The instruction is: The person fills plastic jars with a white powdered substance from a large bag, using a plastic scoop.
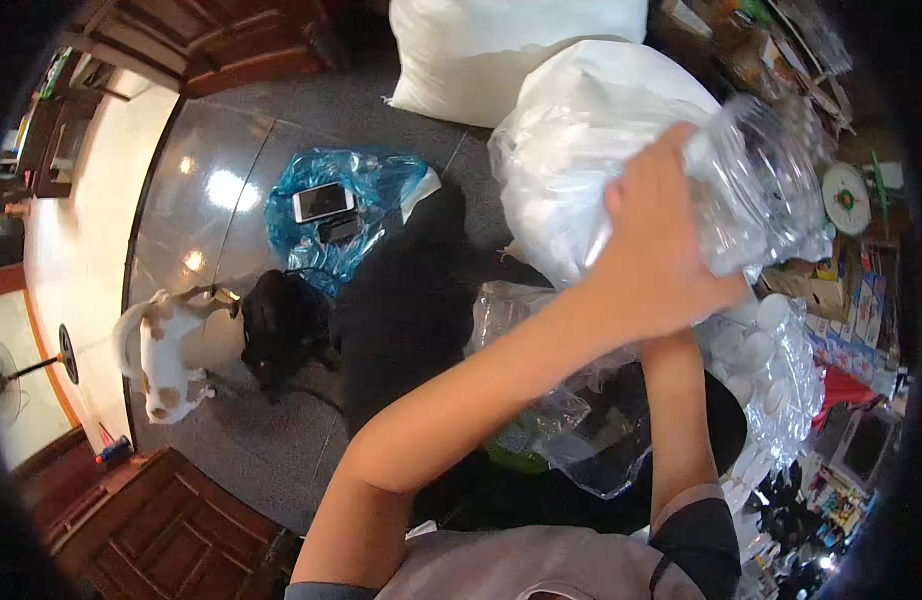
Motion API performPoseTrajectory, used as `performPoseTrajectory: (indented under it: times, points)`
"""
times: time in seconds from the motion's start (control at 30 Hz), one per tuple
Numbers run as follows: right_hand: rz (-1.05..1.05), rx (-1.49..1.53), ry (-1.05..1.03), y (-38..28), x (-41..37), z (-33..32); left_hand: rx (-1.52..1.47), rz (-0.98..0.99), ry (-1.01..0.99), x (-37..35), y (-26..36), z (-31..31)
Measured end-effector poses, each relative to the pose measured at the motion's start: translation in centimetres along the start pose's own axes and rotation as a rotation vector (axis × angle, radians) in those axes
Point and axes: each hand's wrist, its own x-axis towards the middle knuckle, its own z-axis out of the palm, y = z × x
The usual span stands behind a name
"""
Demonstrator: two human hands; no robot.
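My left hand (651, 235) reaches across to the right, its fingers curled at the near side of clear, ridged plastic containers (751, 180). My right forearm (676, 410) rises from below, and my right hand is mostly hidden behind the left one. Behind my hands bulges a large white plastic sack (561, 130). Across my lap lies a crumpled clear plastic bag (606, 450). Right of my arms, a clear bag holds several round white lids (751, 355).
A phone (322, 203) rests on a blue plastic bag (286, 215) on the dark tiled floor. A white and brown animal (166, 355) and a black one (281, 325) are at left. Another white sack (451, 70) stands behind; a fan (16, 375) is far left.
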Motion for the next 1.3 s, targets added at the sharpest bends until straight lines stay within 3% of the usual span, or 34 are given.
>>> performPoseTrajectory:
  times: [0.03,0.1,0.13,0.23,0.27,0.3,0.33,0.37,0.5,0.63,0.73,0.87,0.93,1.13,1.3]
  points:
    - [0.012,0.154,-0.002,0.0,-0.5,-0.6,0.05,0.033,0.047,0.5,0.1,-0.1]
    - [-0.026,0.45,-0.03,-0.4,-1.4,-1.6,-0.19,-0.163,-0.024,1.6,0.3,-0.6]
    - [-0.093,0.533,-0.042,-0.6,-2.2,-2.2,-0.143,-0.085,0.058,1.9,-0.1,-0.8]
    - [-0.568,0.438,0.042,-1.8,-5.2,-3.7,0.085,-0.023,0.142,2.7,-0.1,-2.7]
    - [-0.559,0.536,0.054,-2.4,-6.4,-4.3,0.172,0.129,0.219,3.3,-0.6,-3.0]
    - [-0.043,1.067,-0.281,-5.1,-9.1,-5.5,0.159,0.149,0.209,3.2,-0.4,-3.6]
    - [0.06,1.051,-0.142,-6.5,-10.4,-6.0,0.306,0.145,0.205,3.2,0.0,-4.3]
    - [0.039,1.057,-0.13,-7.3,-11.4,-6.5,0.454,0.14,0.204,3.1,0.3,-4.8]
    - [-0.065,1.053,-0.16,-8.2,-14.7,-8.5,0.499,0.093,0.148,2.5,1.3,-5.6]
    - [0.066,1.129,-0.061,-8.8,-15.6,-9.2,0.533,0.086,0.006,1.9,1.1,-7.0]
    - [0.032,1.157,-0.08,-9.2,-15.8,-9.4,0.22,-0.077,-0.187,1.2,-0.9,-9.0]
    - [0.095,1.165,-0.071,-10.1,-15.5,-9.6,0.124,-0.264,-0.432,0.8,-2.5,-10.2]
    - [0.133,1.176,-0.048,-11.0,-15.5,-10.3,0.216,-0.384,-0.692,0.9,-1.5,-9.8]
    - [0.048,1.082,-0.077,-12.9,-16.5,-14.1,0.637,-0.335,-0.733,0.8,-0.6,-7.8]
    - [0.016,0.948,-0.076,-15.1,-18.0,-16.0,0.644,-0.277,-0.678,0.6,-0.4,-6.1]
